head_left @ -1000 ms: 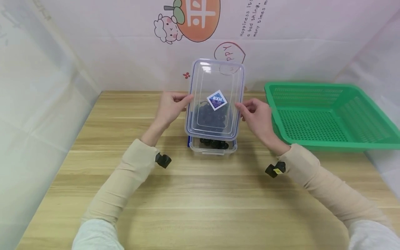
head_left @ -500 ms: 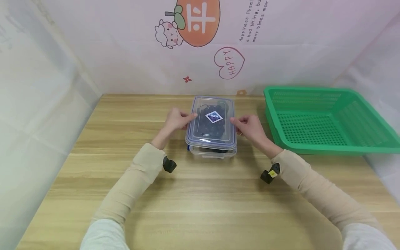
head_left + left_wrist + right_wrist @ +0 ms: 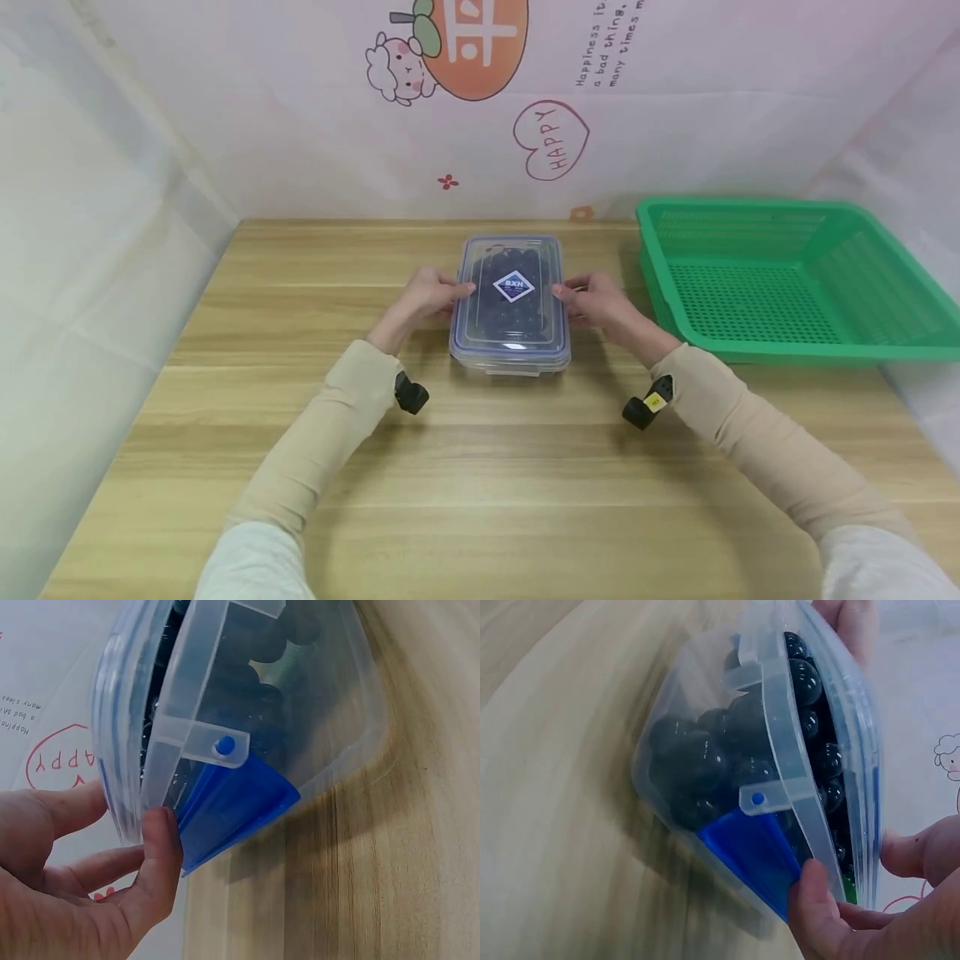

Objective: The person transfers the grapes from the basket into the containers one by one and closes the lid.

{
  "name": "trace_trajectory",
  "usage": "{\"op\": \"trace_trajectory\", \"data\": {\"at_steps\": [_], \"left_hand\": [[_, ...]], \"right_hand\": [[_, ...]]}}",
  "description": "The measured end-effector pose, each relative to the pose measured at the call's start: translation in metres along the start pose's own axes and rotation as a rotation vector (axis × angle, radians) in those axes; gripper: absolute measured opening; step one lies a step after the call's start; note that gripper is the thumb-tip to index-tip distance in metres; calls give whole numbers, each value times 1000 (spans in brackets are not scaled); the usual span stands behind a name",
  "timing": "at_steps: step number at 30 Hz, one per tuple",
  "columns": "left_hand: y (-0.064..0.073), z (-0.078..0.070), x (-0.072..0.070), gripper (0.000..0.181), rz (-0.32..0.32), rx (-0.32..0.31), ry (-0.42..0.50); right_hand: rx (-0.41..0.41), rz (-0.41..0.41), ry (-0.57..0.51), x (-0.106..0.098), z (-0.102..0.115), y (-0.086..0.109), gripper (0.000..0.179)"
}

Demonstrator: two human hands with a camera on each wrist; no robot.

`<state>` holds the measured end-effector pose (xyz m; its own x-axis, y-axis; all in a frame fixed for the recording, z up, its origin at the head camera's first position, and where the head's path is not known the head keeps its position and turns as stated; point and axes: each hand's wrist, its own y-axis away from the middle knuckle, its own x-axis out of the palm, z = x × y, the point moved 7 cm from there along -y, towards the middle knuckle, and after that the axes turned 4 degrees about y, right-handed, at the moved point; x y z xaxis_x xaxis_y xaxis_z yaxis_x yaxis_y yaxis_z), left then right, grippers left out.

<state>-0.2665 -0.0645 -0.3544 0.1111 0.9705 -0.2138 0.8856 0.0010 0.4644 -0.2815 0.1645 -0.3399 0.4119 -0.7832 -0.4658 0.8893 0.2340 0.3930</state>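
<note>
A clear lid (image 3: 487,329) with a blue-edged rim and a diamond sticker lies over a clear plastic food container (image 3: 480,365) on the table. Dark round grapes (image 3: 690,761) fill the container. My left hand (image 3: 426,298) pinches the lid's left side, a fingertip touching the container's rim. On the opposite side, my right hand (image 3: 600,304) holds the lid's edge, thumb on top and fingers below. Both wrist views show a narrow gap between lid and rim. Blue locking flaps (image 3: 232,810) hang down along the container's sides.
A green slotted basket (image 3: 750,350) stands to the right, close to my right hand. The wooden table (image 3: 495,467) meets a printed cloth backdrop (image 3: 300,150) behind the container. White cloth also hangs at both sides.
Both hands have lowered the lid from a raised, tilted position over the container. It now lies nearly level on top, covering the grapes. The basket stays in place.
</note>
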Motion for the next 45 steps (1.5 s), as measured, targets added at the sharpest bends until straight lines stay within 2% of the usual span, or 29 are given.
{"op": "trace_trajectory", "data": {"at_steps": [8,15,19,24,32,38,45], "left_hand": [[0,5,5,35,6,-33,58],[-4,5,8,29,5,-19,96],[-6,2,9,29,9,-9,77],[-8,3,9,28,3,2,49],[-8,2,9,26,-6,-6,58],[-7,-1,11,23,-14,7,44],[-6,1,10,15,-27,12,23]], "right_hand": [[35,0,-22,3,-9,-5,51],[51,55,-95,7,-9,-8,56],[73,72,-140,6,-10,-10,54],[95,73,-135,5,-12,-10,54],[105,143,-187,5,-13,-11,57],[140,116,-155,2,-15,-14,51],[130,61,-166,7,-11,-13,54]]}}
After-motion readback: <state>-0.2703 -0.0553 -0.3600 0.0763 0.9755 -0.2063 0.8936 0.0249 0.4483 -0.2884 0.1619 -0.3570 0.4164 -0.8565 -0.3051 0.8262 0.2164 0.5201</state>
